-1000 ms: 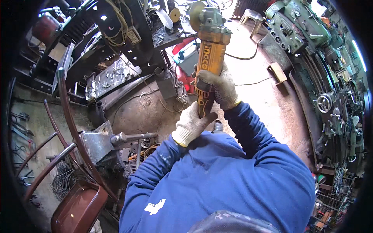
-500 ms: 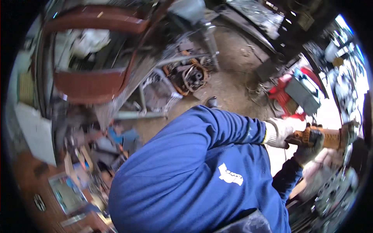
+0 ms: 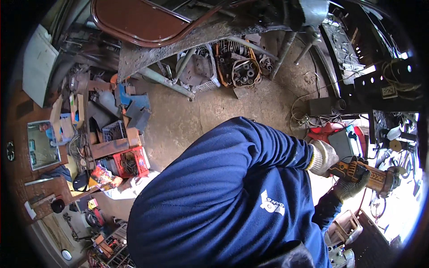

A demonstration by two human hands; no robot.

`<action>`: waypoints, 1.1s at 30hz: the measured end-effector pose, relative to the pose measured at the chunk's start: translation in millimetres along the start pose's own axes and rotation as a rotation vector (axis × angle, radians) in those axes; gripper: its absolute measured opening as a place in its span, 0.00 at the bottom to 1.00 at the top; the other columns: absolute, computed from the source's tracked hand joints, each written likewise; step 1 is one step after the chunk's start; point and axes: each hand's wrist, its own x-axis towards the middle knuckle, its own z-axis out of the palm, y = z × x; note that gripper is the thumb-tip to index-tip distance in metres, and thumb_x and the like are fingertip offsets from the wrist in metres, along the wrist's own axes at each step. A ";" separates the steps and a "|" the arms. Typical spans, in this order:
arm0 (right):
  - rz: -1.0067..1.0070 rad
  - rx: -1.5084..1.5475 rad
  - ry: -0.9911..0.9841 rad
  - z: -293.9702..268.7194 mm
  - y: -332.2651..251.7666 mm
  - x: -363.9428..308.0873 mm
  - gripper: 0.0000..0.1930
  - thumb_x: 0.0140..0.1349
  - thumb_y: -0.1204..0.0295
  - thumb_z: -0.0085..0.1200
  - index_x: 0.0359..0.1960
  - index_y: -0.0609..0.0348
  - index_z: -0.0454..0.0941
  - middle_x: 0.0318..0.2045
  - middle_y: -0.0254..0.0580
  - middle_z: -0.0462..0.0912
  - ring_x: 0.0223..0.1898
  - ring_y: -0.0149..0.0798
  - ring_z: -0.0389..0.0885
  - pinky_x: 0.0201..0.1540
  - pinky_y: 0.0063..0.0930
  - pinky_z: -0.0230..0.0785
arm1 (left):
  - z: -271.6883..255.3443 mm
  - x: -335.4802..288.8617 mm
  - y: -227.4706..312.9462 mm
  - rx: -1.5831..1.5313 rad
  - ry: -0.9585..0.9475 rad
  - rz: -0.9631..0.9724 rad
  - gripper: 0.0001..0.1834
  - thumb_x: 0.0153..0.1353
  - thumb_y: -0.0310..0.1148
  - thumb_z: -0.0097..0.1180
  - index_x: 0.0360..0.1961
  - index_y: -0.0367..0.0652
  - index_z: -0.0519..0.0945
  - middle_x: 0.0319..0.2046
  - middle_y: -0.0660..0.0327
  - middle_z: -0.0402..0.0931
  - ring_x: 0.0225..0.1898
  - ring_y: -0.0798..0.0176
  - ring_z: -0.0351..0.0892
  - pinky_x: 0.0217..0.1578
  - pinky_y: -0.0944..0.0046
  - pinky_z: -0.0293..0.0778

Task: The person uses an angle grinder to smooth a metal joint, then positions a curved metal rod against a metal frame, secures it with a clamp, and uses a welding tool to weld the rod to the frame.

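Yellow-black angle grinder (image 3: 377, 179) just below grey box (image 3: 346, 144) in view, long axis pointing rightward, slightly down, past box; left hand (image 3: 323, 158), below-left of box, clamped round rear end; right hand (image 3: 352, 186), below box, wrapped round mid-body, nearer grinder head (image 3: 394, 179).

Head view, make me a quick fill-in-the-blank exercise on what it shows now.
The left hand wears a knitted ____.
The right hand helps hold the yellow tool, an angle ____.
The left sleeve is dark ____.
The crate nearest the colourful bag is ____.
Missing words: glove; grinder; blue; red.
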 end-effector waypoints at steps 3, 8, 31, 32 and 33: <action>0.041 -0.006 -0.028 11.9 -5.4 0.7 0.26 0.67 0.58 0.54 0.55 0.70 0.70 0.48 0.55 0.79 0.52 0.53 0.80 0.58 0.47 0.75 | -9.9 -6.3 -3.9 -0.025 0.000 0.041 0.29 0.50 0.50 0.68 0.45 0.39 0.80 0.36 0.50 0.83 0.41 0.46 0.84 0.41 0.49 0.80; 0.054 -0.036 -0.065 28.4 -3.8 -1.7 0.26 0.69 0.56 0.51 0.57 0.68 0.70 0.50 0.53 0.79 0.54 0.53 0.79 0.60 0.46 0.72 | -23.9 -22.8 -16.5 -0.070 0.107 0.113 0.30 0.50 0.49 0.68 0.48 0.39 0.78 0.37 0.51 0.83 0.41 0.47 0.84 0.39 0.49 0.80; 0.045 0.051 0.005 53.5 7.1 -21.3 0.26 0.66 0.57 0.56 0.55 0.67 0.70 0.48 0.53 0.79 0.48 0.50 0.81 0.56 0.49 0.76 | -36.1 -23.2 -21.7 -0.141 0.076 0.149 0.32 0.51 0.46 0.67 0.53 0.39 0.72 0.44 0.49 0.79 0.47 0.47 0.81 0.45 0.48 0.77; 0.025 0.045 0.014 47.9 9.1 -18.4 0.26 0.66 0.56 0.56 0.55 0.67 0.70 0.48 0.54 0.79 0.48 0.50 0.81 0.56 0.49 0.76 | -33.2 -20.9 -21.7 -0.136 0.073 0.147 0.32 0.51 0.45 0.67 0.53 0.39 0.72 0.43 0.49 0.79 0.47 0.47 0.81 0.45 0.48 0.77; 0.006 0.039 0.020 43.8 10.4 -16.2 0.26 0.66 0.56 0.56 0.55 0.67 0.70 0.48 0.54 0.79 0.48 0.50 0.81 0.55 0.48 0.76 | -31.8 -18.5 -21.0 -0.132 0.072 0.143 0.32 0.51 0.45 0.67 0.53 0.39 0.72 0.43 0.49 0.79 0.46 0.47 0.82 0.45 0.48 0.77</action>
